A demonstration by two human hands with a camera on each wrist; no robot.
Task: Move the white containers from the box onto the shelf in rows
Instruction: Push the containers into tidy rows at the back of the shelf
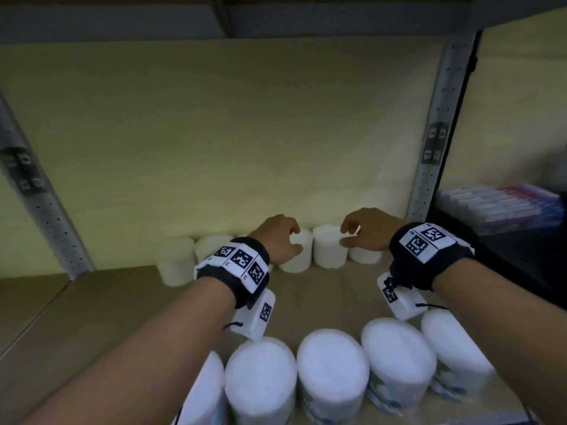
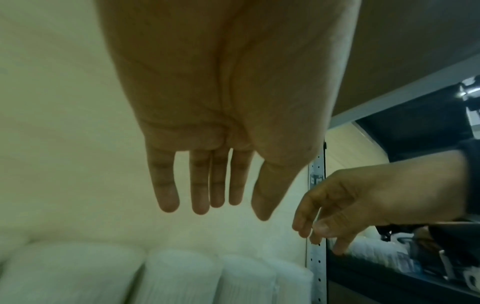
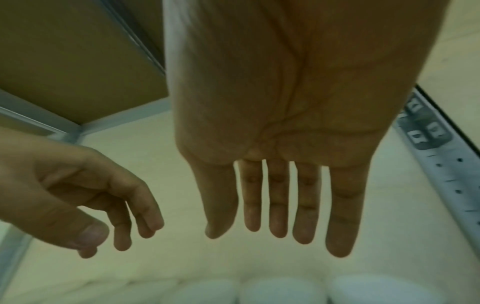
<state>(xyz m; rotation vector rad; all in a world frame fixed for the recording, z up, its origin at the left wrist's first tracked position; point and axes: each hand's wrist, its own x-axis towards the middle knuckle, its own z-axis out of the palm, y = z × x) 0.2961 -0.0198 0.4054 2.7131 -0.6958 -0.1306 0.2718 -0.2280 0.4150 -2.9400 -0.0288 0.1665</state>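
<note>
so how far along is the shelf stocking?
Done: a back row of white containers stands along the shelf wall. In hand: nothing; left hand and right hand hover open above that row. Left: the front containers form a second row; the box is out of view.

Shelf (image 1: 92, 302): brown board, pale back wall, grey perforated posts at left and right. Far row of white containers (image 1: 329, 250) stands upright along the back wall, sides touching or nearly so. Near row (image 1: 333, 363) of bigger-looking white containers at the front edge, also side by side. Bare board between the rows.
</note>
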